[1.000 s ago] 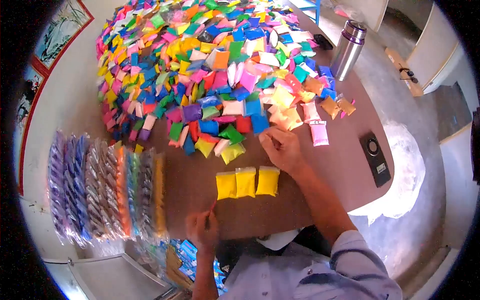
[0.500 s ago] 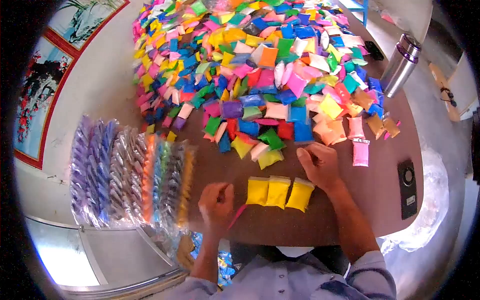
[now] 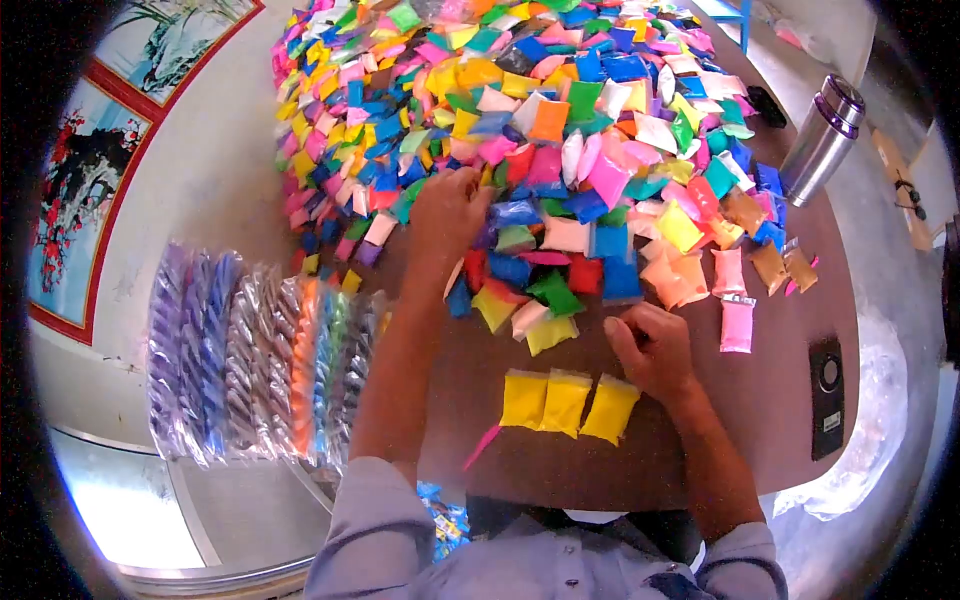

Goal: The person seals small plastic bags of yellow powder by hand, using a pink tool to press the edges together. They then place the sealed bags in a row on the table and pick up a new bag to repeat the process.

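My left hand (image 3: 452,205) is stretched forward to the near part of a big heap of small coloured packets (image 3: 550,120). Its fingers are curled down among the packets, and what they grip, if anything, is hidden. My right hand (image 3: 652,350) is loosely closed over the table, with nothing visible in it. Just below and left of it, three yellow packets (image 3: 567,402) lie side by side. By the left end of that row is a thin pink strip (image 3: 483,447). A green packet (image 3: 555,292) and a pale yellow one lie at the heap's near edge.
Long clear sleeves of coloured packets (image 3: 300,370) lie at the table's left side. On the right stand a steel flask (image 3: 824,140) and, lower down, a black device with a round dial (image 3: 827,400). Clear plastic (image 3: 868,430) lies beyond the table's right edge.
My left hand has moved forward from the near left of the table to the heap. My right hand stays close to the yellow packets. The view has shifted slightly.
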Action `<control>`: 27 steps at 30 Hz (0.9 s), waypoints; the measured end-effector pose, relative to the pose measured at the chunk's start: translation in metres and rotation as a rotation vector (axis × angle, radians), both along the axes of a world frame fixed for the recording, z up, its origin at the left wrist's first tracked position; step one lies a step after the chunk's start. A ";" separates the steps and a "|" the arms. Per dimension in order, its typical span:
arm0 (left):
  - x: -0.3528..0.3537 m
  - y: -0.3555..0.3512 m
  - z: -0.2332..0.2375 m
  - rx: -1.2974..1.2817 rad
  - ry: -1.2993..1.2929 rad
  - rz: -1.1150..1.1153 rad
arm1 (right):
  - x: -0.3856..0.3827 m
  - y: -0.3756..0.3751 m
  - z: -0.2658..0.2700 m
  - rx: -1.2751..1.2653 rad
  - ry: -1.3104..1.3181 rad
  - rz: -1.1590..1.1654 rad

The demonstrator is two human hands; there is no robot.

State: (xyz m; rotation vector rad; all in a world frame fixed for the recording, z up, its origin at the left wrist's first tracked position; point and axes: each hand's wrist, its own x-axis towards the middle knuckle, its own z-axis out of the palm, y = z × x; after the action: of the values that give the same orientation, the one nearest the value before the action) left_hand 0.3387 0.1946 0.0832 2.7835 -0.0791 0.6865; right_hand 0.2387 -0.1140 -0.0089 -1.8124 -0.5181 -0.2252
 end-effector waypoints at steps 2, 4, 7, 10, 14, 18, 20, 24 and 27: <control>0.014 0.013 -0.014 0.015 -0.012 -0.017 | 0.000 0.000 0.001 0.021 0.001 0.002; 0.019 0.017 -0.018 0.031 -0.024 -0.034 | -0.001 0.000 0.002 0.044 0.002 0.004; 0.013 0.012 -0.009 -0.179 -0.035 0.067 | 0.000 0.000 0.003 0.041 -0.006 0.017; 0.002 0.012 0.002 -0.366 0.111 0.104 | -0.001 0.001 0.001 0.038 -0.006 0.008; 0.016 0.015 -0.011 -0.057 0.107 -0.086 | -0.002 0.000 0.008 0.031 0.017 0.014; 0.022 0.015 -0.018 0.185 -0.006 -0.057 | -0.001 -0.001 0.003 0.025 0.008 0.009; 0.021 0.021 -0.014 0.176 -0.052 -0.074 | 0.000 -0.001 0.003 0.032 0.000 -0.003; -0.022 0.006 0.029 -0.351 -0.018 0.083 | 0.000 0.001 0.003 0.059 -0.015 -0.006; -0.055 0.011 0.053 -0.554 0.022 -0.014 | 0.000 0.001 0.002 0.015 -0.089 -0.031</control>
State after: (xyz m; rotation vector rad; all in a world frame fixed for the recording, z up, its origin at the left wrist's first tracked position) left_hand 0.2840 0.2057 0.1362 2.2554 0.0848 0.5678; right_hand 0.2390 -0.1128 -0.0065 -1.8032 -0.5492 -0.3311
